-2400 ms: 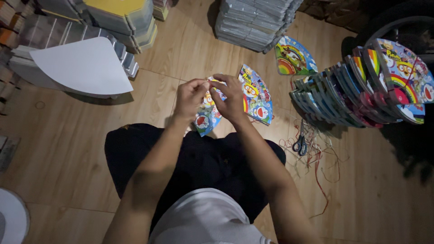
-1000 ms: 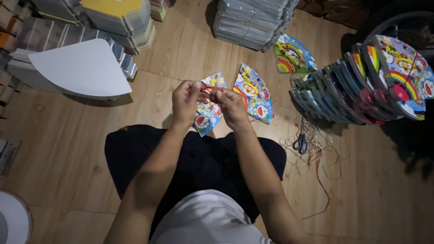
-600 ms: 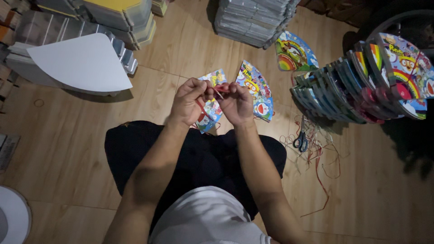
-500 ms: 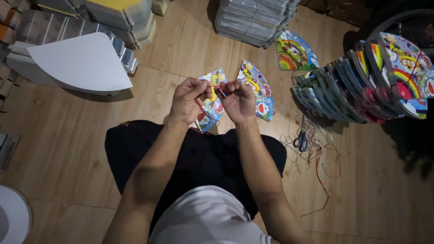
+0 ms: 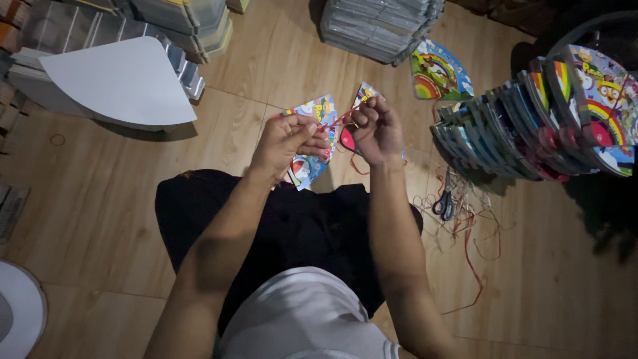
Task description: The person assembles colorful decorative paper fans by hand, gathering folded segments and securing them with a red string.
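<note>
- Our left hand (image 5: 287,139) pinches a colourful fan-shaped printed card (image 5: 312,143); our right hand (image 5: 375,129) grips red string (image 5: 340,121).
- At two o'clock, a fanned row of printed cards (image 5: 531,119); at ten, a white fan-shaped sheet (image 5: 119,80).

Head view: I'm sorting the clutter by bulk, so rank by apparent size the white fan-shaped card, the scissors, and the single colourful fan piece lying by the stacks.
1. white fan-shaped card
2. colourful fan piece
3. scissors

A single head-worn camera looks steeply down, close over both hands (image 5: 332,136), facing forward across the wooden floor (image 5: 252,80) beyond them; the lap lies nearest.
</note>
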